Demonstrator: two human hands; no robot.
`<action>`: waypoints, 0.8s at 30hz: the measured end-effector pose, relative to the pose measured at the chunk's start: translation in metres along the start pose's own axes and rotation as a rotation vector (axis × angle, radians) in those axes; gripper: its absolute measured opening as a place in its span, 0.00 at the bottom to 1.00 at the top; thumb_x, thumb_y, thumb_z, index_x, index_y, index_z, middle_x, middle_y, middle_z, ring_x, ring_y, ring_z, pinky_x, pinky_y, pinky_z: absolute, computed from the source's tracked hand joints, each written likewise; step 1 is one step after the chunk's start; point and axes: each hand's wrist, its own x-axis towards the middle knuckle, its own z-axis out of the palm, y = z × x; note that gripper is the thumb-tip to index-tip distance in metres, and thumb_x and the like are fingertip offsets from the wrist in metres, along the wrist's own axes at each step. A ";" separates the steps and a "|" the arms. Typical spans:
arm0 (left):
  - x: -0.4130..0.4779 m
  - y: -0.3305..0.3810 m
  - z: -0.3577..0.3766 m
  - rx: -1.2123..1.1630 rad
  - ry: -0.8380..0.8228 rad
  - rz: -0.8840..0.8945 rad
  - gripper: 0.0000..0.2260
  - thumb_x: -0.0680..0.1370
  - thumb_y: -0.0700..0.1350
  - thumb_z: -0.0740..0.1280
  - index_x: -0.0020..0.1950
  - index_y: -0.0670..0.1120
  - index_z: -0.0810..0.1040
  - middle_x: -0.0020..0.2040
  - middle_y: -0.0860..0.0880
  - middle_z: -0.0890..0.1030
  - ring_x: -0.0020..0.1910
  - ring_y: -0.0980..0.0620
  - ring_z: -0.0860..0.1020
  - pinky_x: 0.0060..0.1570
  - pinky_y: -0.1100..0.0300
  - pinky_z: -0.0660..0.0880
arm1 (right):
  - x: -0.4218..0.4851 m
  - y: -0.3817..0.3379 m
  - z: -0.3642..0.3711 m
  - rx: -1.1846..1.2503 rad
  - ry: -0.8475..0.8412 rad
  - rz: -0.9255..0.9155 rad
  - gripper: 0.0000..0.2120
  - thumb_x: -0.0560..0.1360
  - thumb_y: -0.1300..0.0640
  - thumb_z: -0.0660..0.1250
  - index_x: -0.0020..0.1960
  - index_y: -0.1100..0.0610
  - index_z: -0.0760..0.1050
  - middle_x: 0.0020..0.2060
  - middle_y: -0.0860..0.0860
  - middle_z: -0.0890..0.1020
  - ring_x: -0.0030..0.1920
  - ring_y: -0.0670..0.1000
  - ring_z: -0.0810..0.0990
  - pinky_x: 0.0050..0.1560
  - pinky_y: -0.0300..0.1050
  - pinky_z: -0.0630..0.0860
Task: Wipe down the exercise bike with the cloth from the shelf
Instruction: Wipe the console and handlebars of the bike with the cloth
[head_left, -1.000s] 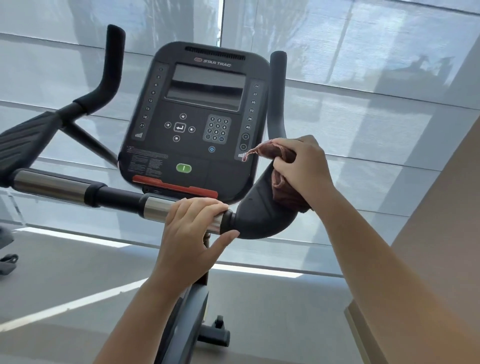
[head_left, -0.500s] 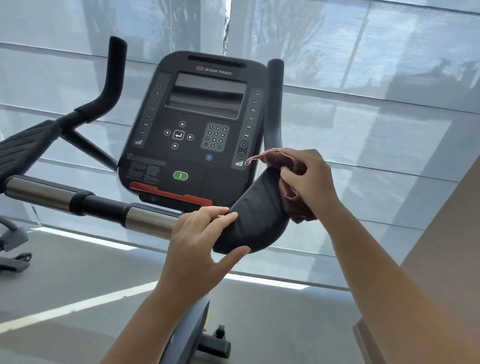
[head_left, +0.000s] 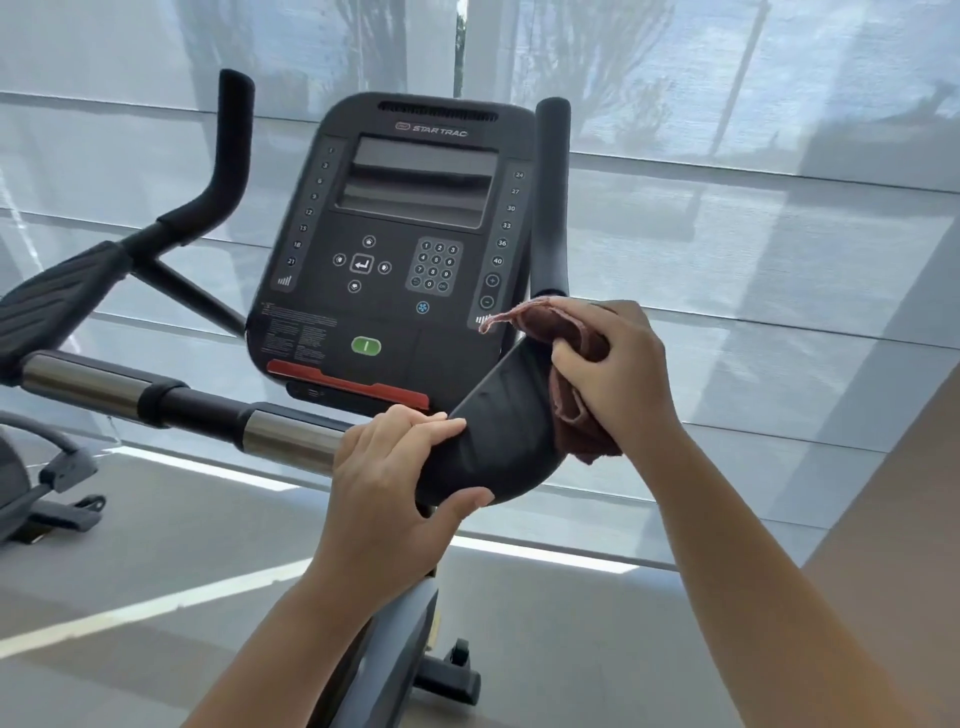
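Cloth (head_left: 576, 400), reddish-brown & bunched, lies vs the right edge of the exercise bike (head_left: 202, 408)'s black curved handlebar pad (head_left: 498, 436), just below-right of the console (head_left: 405, 249), w/ one corner poking out twd the console's lower right corner. Right hand (head_left: 618, 374) grips the cloth tight, fingers curled round the wad, pressing it onto the pad; left hand (head_left: 384, 488) wraps the pad's near end by the chrome bar (head_left: 291, 436), fingers over top, thumb underneath
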 end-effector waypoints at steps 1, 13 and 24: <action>-0.001 0.001 0.000 -0.001 -0.002 -0.006 0.22 0.68 0.57 0.66 0.52 0.41 0.79 0.45 0.46 0.79 0.47 0.46 0.77 0.49 0.48 0.72 | -0.010 0.000 -0.001 0.021 0.002 -0.007 0.19 0.69 0.63 0.68 0.58 0.48 0.78 0.52 0.50 0.76 0.49 0.41 0.72 0.51 0.19 0.61; 0.024 0.007 -0.009 -0.076 -0.129 -0.008 0.32 0.64 0.62 0.68 0.62 0.44 0.74 0.51 0.52 0.74 0.51 0.53 0.74 0.51 0.56 0.73 | -0.017 0.022 -0.006 0.123 0.071 -0.105 0.20 0.68 0.64 0.70 0.57 0.49 0.79 0.51 0.49 0.77 0.51 0.39 0.73 0.56 0.26 0.67; 0.087 0.008 0.016 -0.281 -0.280 -0.062 0.25 0.69 0.51 0.73 0.64 0.50 0.72 0.57 0.58 0.72 0.55 0.67 0.70 0.52 0.77 0.66 | 0.046 0.046 0.013 0.200 0.065 -0.164 0.20 0.68 0.65 0.69 0.57 0.49 0.79 0.51 0.49 0.76 0.51 0.38 0.73 0.56 0.26 0.66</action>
